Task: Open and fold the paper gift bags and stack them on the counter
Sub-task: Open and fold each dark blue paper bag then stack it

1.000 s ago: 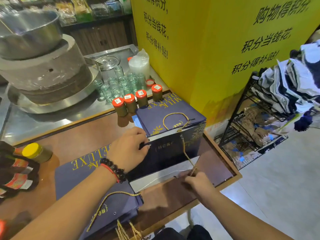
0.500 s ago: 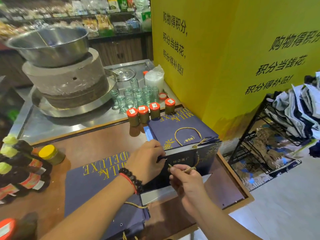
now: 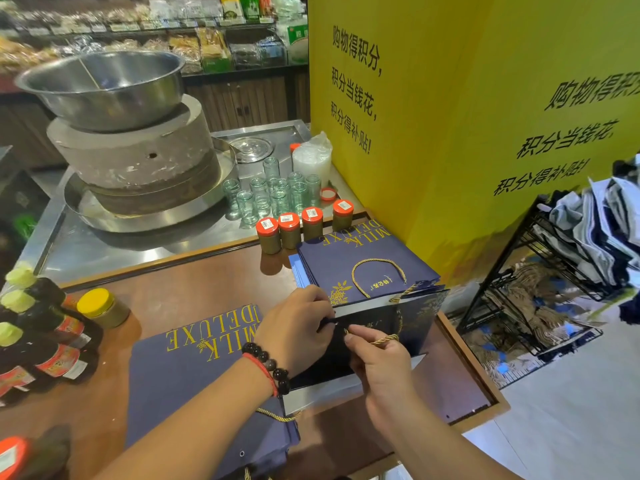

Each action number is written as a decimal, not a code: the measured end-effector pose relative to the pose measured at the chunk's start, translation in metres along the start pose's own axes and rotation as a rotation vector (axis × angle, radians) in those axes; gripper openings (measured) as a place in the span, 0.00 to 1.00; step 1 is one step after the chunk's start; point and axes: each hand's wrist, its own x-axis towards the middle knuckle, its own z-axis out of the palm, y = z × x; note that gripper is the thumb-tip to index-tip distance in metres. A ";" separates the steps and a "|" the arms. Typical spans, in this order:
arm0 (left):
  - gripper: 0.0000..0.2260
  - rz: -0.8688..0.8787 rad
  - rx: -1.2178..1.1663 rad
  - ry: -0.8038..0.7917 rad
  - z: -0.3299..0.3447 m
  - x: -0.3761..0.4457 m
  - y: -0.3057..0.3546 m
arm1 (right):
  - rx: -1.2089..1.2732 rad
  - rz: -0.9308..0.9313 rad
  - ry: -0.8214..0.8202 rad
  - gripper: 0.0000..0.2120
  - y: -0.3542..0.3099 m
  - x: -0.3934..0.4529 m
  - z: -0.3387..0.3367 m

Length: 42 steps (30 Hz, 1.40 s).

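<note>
Both grips work one navy bag point(image 3: 408, 327) standing part-opened on the brown surface point(image 3: 194, 289). Left hand point(image 3: 294, 327) curls over the bag's top edge, fingertips pinching it; right hand point(image 3: 377, 358) pinches the gold cord handle point(image 3: 384, 339) just beside those fingers. Behind the bag, touching it, lies a flat stack of bags point(image 3: 360, 265); a second flat pile point(image 3: 194, 375) lies under the left forearm. Four red-capped jars point(image 3: 301, 226) stand beyond the stack.

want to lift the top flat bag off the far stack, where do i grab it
Take the top bag by its gold cord handle, which lies exposed in a loop on the upper face. Come down from above; the yellow wall blocks the right side.
</note>
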 end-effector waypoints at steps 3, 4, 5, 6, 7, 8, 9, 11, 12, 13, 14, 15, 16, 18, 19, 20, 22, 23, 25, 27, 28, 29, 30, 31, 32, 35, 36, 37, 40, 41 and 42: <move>0.05 -0.014 -0.007 -0.005 -0.001 0.001 0.001 | -0.027 -0.020 0.008 0.07 -0.001 -0.001 0.001; 0.05 -0.016 -0.008 -0.012 -0.001 0.000 0.002 | -0.042 -0.027 0.007 0.07 -0.001 -0.002 0.002; 0.06 -0.016 -0.009 -0.017 -0.002 0.000 0.003 | -0.057 -0.034 0.008 0.07 -0.002 -0.003 0.003; 0.06 -0.017 -0.010 -0.023 -0.002 0.000 0.004 | -0.066 -0.041 0.014 0.07 -0.002 -0.004 0.004; 0.07 -0.020 -0.009 -0.031 -0.003 -0.001 0.005 | -0.074 -0.046 0.019 0.08 -0.002 -0.004 0.005; 0.07 -0.022 -0.008 -0.036 -0.003 -0.001 0.005 | -0.082 -0.050 0.026 0.08 -0.002 -0.005 0.005; 0.07 -0.024 -0.008 -0.039 -0.003 -0.001 0.005 | -0.094 -0.057 0.032 0.08 -0.002 -0.005 0.006; 0.07 -0.027 -0.006 -0.035 -0.002 -0.001 0.004 | -0.110 -0.068 0.041 0.08 -0.002 -0.006 0.009; 0.07 -0.029 -0.008 -0.034 -0.002 -0.001 0.004 | -0.115 -0.070 0.038 0.08 -0.003 -0.007 0.010; 0.08 -0.029 -0.012 -0.036 -0.002 -0.001 0.005 | -0.121 -0.068 0.029 0.08 -0.003 -0.007 0.012; 0.08 -0.024 -0.012 -0.040 -0.002 -0.001 0.005 | -0.129 -0.064 0.023 0.07 -0.002 -0.007 0.013; 0.08 -0.017 -0.010 -0.040 -0.002 -0.002 0.006 | -0.138 -0.061 0.021 0.07 -0.002 -0.007 0.014; 0.08 -0.008 -0.009 -0.037 -0.002 -0.003 0.005 | -0.146 -0.058 0.024 0.07 -0.002 -0.006 0.014; 0.07 0.012 -0.012 -0.019 -0.002 -0.004 0.003 | -0.151 -0.052 0.029 0.06 -0.002 -0.005 0.014; 0.08 0.020 -0.012 -0.014 -0.002 -0.005 0.003 | -0.152 -0.048 0.024 0.06 -0.003 -0.005 0.013; 0.08 0.029 -0.008 -0.009 -0.002 -0.005 0.002 | -0.154 -0.042 0.014 0.06 -0.004 -0.005 0.013; 0.09 0.039 0.004 -0.004 -0.002 -0.007 0.003 | -0.141 -0.020 -0.008 0.06 -0.004 -0.005 0.013; 0.09 0.039 0.010 0.000 -0.002 -0.007 0.003 | -0.126 -0.010 -0.019 0.06 -0.004 -0.005 0.011; 0.08 0.041 0.022 0.019 -0.003 -0.009 0.001 | -0.101 0.011 -0.040 0.06 -0.003 -0.005 0.008; 0.09 0.037 0.043 0.015 -0.002 -0.009 0.000 | -0.033 0.042 -0.058 0.08 -0.003 -0.004 0.003; 0.09 0.036 0.054 0.006 -0.002 -0.009 0.000 | 0.015 0.061 -0.066 0.09 -0.003 -0.004 0.001; 0.10 0.031 0.067 -0.004 -0.001 -0.008 0.000 | 0.055 0.079 -0.079 0.10 -0.003 -0.004 -0.001; 0.11 0.024 0.081 -0.013 0.000 -0.008 0.001 | 0.064 0.091 -0.091 0.10 -0.002 -0.004 -0.002; 0.10 0.024 0.096 -0.010 0.000 -0.006 0.002 | 0.045 0.099 -0.096 0.10 -0.001 -0.004 -0.003; 0.10 0.032 0.107 0.002 0.000 -0.006 0.003 | 0.006 0.110 -0.096 0.10 0.001 -0.004 -0.005; 0.07 0.044 0.108 0.007 -0.001 -0.004 0.004 | -0.277 0.212 -0.171 0.12 -0.004 -0.005 -0.014; 0.08 0.052 0.109 0.010 -0.001 -0.004 0.003 | -0.438 0.228 -0.228 0.12 -0.009 -0.006 -0.018; 0.09 0.061 0.114 0.010 -0.001 -0.005 0.003 | -0.591 0.188 -0.279 0.13 -0.017 -0.006 -0.023; 0.11 0.093 0.110 0.024 0.000 -0.006 0.003 | -0.860 -0.221 -0.304 0.15 -0.050 -0.008 -0.027; 0.11 0.107 0.109 0.033 0.000 -0.006 0.003 | -0.899 -0.365 -0.278 0.15 -0.062 -0.011 -0.024; 0.11 0.119 0.111 0.037 0.000 -0.007 0.003 | -0.942 -0.480 -0.258 0.14 -0.073 -0.011 -0.020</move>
